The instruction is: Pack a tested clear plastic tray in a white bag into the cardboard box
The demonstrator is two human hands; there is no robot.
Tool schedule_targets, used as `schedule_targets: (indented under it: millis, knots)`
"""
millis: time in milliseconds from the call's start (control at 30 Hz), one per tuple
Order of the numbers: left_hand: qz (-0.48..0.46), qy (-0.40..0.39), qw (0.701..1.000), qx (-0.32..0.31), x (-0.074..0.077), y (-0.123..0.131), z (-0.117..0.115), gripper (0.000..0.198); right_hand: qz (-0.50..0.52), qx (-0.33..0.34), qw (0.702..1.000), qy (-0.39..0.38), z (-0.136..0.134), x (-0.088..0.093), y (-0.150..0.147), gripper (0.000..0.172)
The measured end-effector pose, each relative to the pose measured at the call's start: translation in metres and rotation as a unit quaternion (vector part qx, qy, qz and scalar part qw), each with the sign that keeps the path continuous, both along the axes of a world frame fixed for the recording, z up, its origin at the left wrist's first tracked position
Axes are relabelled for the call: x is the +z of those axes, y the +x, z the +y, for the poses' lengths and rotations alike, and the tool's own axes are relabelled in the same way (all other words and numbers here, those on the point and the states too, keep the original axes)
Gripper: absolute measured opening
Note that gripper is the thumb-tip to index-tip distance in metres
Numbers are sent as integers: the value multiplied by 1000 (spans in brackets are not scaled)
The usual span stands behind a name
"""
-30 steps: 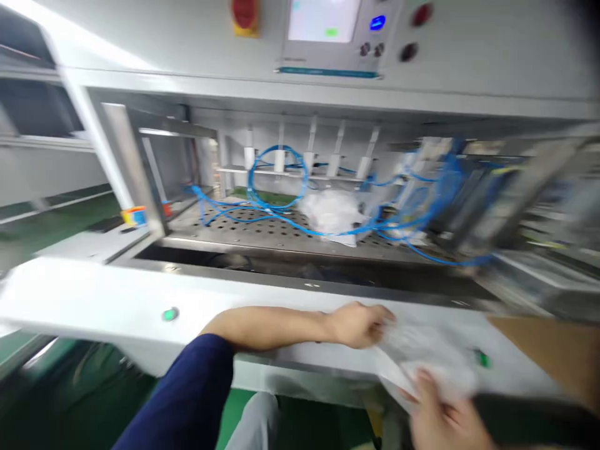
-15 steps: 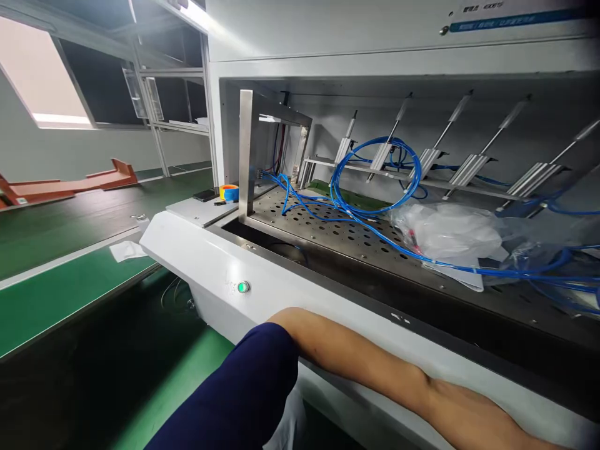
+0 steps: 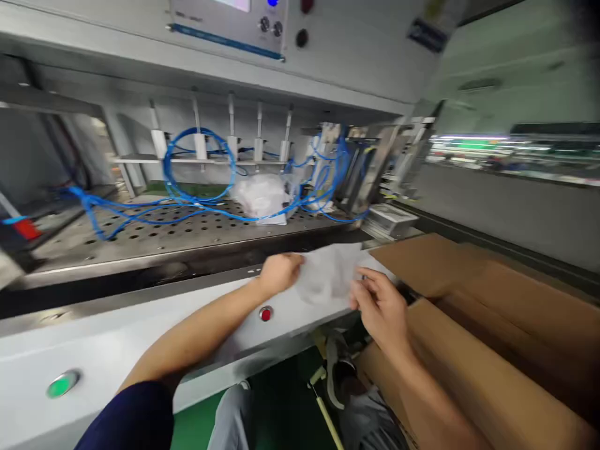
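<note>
Out of view before, the left hand point(image 3: 277, 275) now clamped its fingers on a translucent white plastic sheet point(image 3: 325, 272); blur hid whether the right hand point(image 3: 383, 309) gripped it.

Person's bare left hand point(image 3: 280, 274) and right hand point(image 3: 382, 307), 2 bare forearms point(image 3: 206, 325), navy sleeve point(image 3: 135, 415) ending around the left elbow, light grey trouser leg point(image 3: 230, 420) at the near side.

Illumination is moderate. The screen point(image 3: 233, 4) at eleven o'clock is washed out; the lit strip point(image 3: 469, 139) at two o'clock smears with blur. Floor point(image 3: 281, 409) at six o'clock lies in deep shadow. Two-o'clock corner is vignetted.
</note>
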State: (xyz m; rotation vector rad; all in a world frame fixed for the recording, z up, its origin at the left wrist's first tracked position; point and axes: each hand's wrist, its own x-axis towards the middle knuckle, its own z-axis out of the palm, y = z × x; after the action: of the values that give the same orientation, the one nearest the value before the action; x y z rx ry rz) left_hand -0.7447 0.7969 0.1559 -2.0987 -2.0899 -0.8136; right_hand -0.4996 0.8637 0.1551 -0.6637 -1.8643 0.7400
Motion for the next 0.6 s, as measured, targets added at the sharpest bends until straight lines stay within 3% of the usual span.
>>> schedule_targets:
  millis: [133,233,333,433,600]
  knots:
    - [10,-37,994,105,12,-20,2,34,-8,-27,999,-35,39,27,-11,35]
    - [14,-65,990,125,13,-27,3,33,-139,-103,985,-16,84,43,-4,24]
    - [13,-100,986,135,9,-28,5,33,-312,-224,923,38,136,56,18,22]
    - [12,-126,984,127,2,-25,8,33,-408,-294,863,47,192,64,46,27]
    - [15,-170,976,134,-6,-21,13,37,-435,-339,834,30,285,72,78,29]
